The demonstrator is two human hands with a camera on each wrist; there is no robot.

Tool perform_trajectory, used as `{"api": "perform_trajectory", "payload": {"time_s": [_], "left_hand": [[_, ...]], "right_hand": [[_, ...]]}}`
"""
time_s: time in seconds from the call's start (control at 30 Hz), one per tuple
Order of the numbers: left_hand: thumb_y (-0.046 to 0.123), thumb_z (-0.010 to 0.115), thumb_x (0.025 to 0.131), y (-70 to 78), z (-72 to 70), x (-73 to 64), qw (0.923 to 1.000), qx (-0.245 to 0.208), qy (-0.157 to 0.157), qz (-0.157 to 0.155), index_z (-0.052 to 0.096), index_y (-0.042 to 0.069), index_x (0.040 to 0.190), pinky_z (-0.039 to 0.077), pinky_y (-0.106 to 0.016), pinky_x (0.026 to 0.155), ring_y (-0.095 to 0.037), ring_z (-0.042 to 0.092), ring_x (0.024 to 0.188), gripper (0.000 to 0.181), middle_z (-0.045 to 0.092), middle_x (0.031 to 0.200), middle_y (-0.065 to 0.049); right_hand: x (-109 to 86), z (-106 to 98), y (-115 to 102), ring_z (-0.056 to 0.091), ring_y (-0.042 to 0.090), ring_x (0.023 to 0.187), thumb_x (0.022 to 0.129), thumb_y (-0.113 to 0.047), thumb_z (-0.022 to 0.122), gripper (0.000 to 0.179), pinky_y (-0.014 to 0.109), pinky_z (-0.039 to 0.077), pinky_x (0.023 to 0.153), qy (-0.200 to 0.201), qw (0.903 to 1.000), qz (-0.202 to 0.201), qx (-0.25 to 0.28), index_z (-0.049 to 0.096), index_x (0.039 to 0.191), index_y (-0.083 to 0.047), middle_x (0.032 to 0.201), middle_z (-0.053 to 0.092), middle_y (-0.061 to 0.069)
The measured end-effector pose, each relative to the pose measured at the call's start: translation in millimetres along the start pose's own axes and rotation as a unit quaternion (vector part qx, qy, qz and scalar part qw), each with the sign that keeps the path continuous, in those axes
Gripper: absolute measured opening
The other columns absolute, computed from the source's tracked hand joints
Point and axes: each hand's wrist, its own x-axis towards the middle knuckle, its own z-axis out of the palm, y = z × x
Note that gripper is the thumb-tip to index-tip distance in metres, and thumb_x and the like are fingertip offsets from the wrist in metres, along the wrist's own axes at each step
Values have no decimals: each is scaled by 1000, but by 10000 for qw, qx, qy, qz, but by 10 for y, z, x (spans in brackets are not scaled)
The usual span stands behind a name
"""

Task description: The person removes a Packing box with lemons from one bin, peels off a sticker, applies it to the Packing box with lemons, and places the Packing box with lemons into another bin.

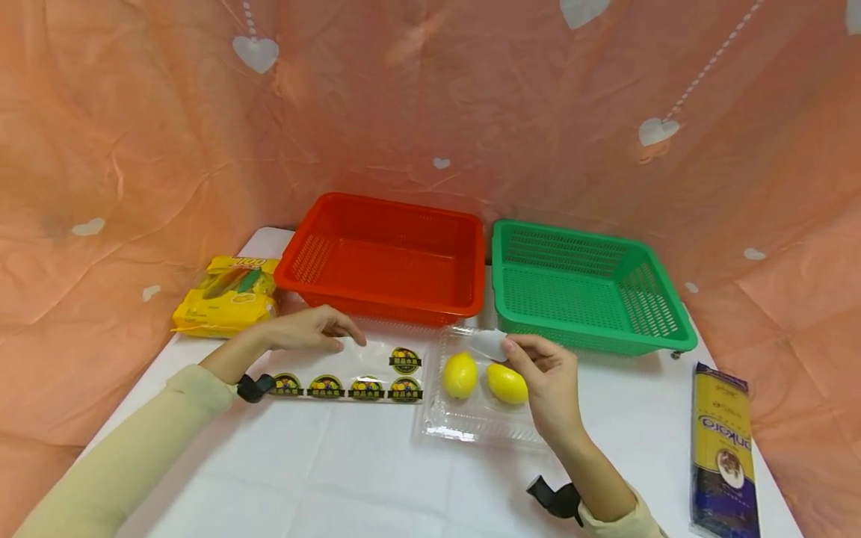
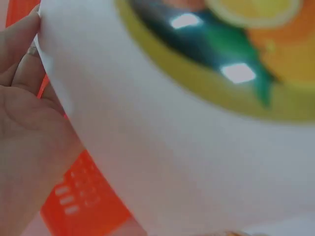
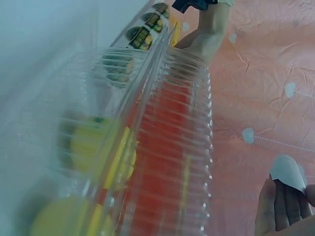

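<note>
My right hand [image 1: 548, 377] pinches a sticker [image 1: 487, 344] between thumb and fingertips, its blank pale side showing. It is raised over a clear plastic clamshell box [image 1: 440, 427] that contains two lemons [image 1: 460, 375]. The right wrist view shows the same sticker [image 3: 288, 171] at the fingertips, with the box's ribbed wall in front. My left hand [image 1: 306, 329] is at the far side of a sheet of fruit stickers [image 1: 366, 388], fingers loosely bent and apart, fingertips at the sheet. Close up, a printed label [image 2: 197, 54] fills part of the left wrist view beside the hand.
A red basket [image 1: 380, 302] and a green basket [image 1: 585, 336] stand along the table's back. At the far left lies a yellow food packet [image 1: 225, 302]; a yellow-and-purple packet [image 1: 725, 456] lies on the right. Behind everything hangs a peach curtain [image 1: 403, 97] with hearts.
</note>
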Motion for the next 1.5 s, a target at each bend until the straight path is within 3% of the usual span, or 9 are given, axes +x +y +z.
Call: {"api": "perform_trajectory", "payload": {"time_s": [0.27,0.63,0.8,0.97,1.07,1.2,1.37,1.43,1.5], "left_hand": [[-5,56,95,6,33,227,9996,113,-120,223,69,-1,119,43,-51,105,-31,59,117,28,69,118,-10],[0,68,92,34,38,247,9972,-280,489,492,65,-8,121,50,-36,99,-39,60,112,30,66,120,-23],[2,66,94,388,207,277,9893,-996,727,782,66,-9,118,53,-30,93,-36,64,107,26,67,116,-23],[6,64,97,934,637,398,9728,-1862,720,1176,67,-8,116,54,-41,94,-32,66,105,24,70,112,-16],[6,62,98,1206,923,486,9591,-2361,748,1370,65,-9,120,53,-42,96,-35,65,109,26,70,114,-16],[5,62,97,1418,1206,596,9327,-3081,1335,1317,64,-12,120,53,-38,96,-40,64,109,28,70,114,-15],[2,64,95,1517,1358,670,8992,-3664,2138,1073,65,-14,116,54,-32,91,-25,66,102,27,72,110,-10],[2,66,94,1531,1382,684,8894,-3782,2367,991,67,-14,113,53,-30,90,-19,64,101,25,72,109,-10],[2,68,92,1539,1395,692,8836,-3812,2558,924,69,-13,109,52,-29,90,-18,63,102,23,72,107,-11]], "right_hand": [[-24,-39,26,70,11,73,93,11,60,28,25,59,75,154,9998,41,-101,76,92,-11,85,72,2],[-34,-64,52,70,11,74,93,11,59,29,25,59,75,219,9998,24,-15,75,92,-12,86,72,2],[-36,-47,71,69,9,73,92,14,58,32,22,58,73,298,9995,-10,72,76,91,-14,84,72,1],[-40,-13,84,68,9,74,92,13,60,28,21,57,73,411,9991,-77,-8,75,91,-10,81,72,1],[-49,-1,87,68,10,76,92,11,61,15,21,57,74,446,9985,-231,-215,73,93,3,82,72,2],[-66,-6,107,66,11,80,92,13,60,9,20,54,75,369,9939,-925,-472,65,97,19,87,72,2],[-61,26,161,70,14,92,89,16,60,9,23,55,85,183,9668,-2361,-957,66,96,20,97,74,7],[-40,60,184,71,19,96,91,10,63,9,27,55,89,151,9365,-3208,-1409,68,93,17,98,74,14],[-3,109,204,72,27,95,92,4,65,13,31,55,90,176,8864,-4194,-1953,70,88,15,96,73,21]]}}
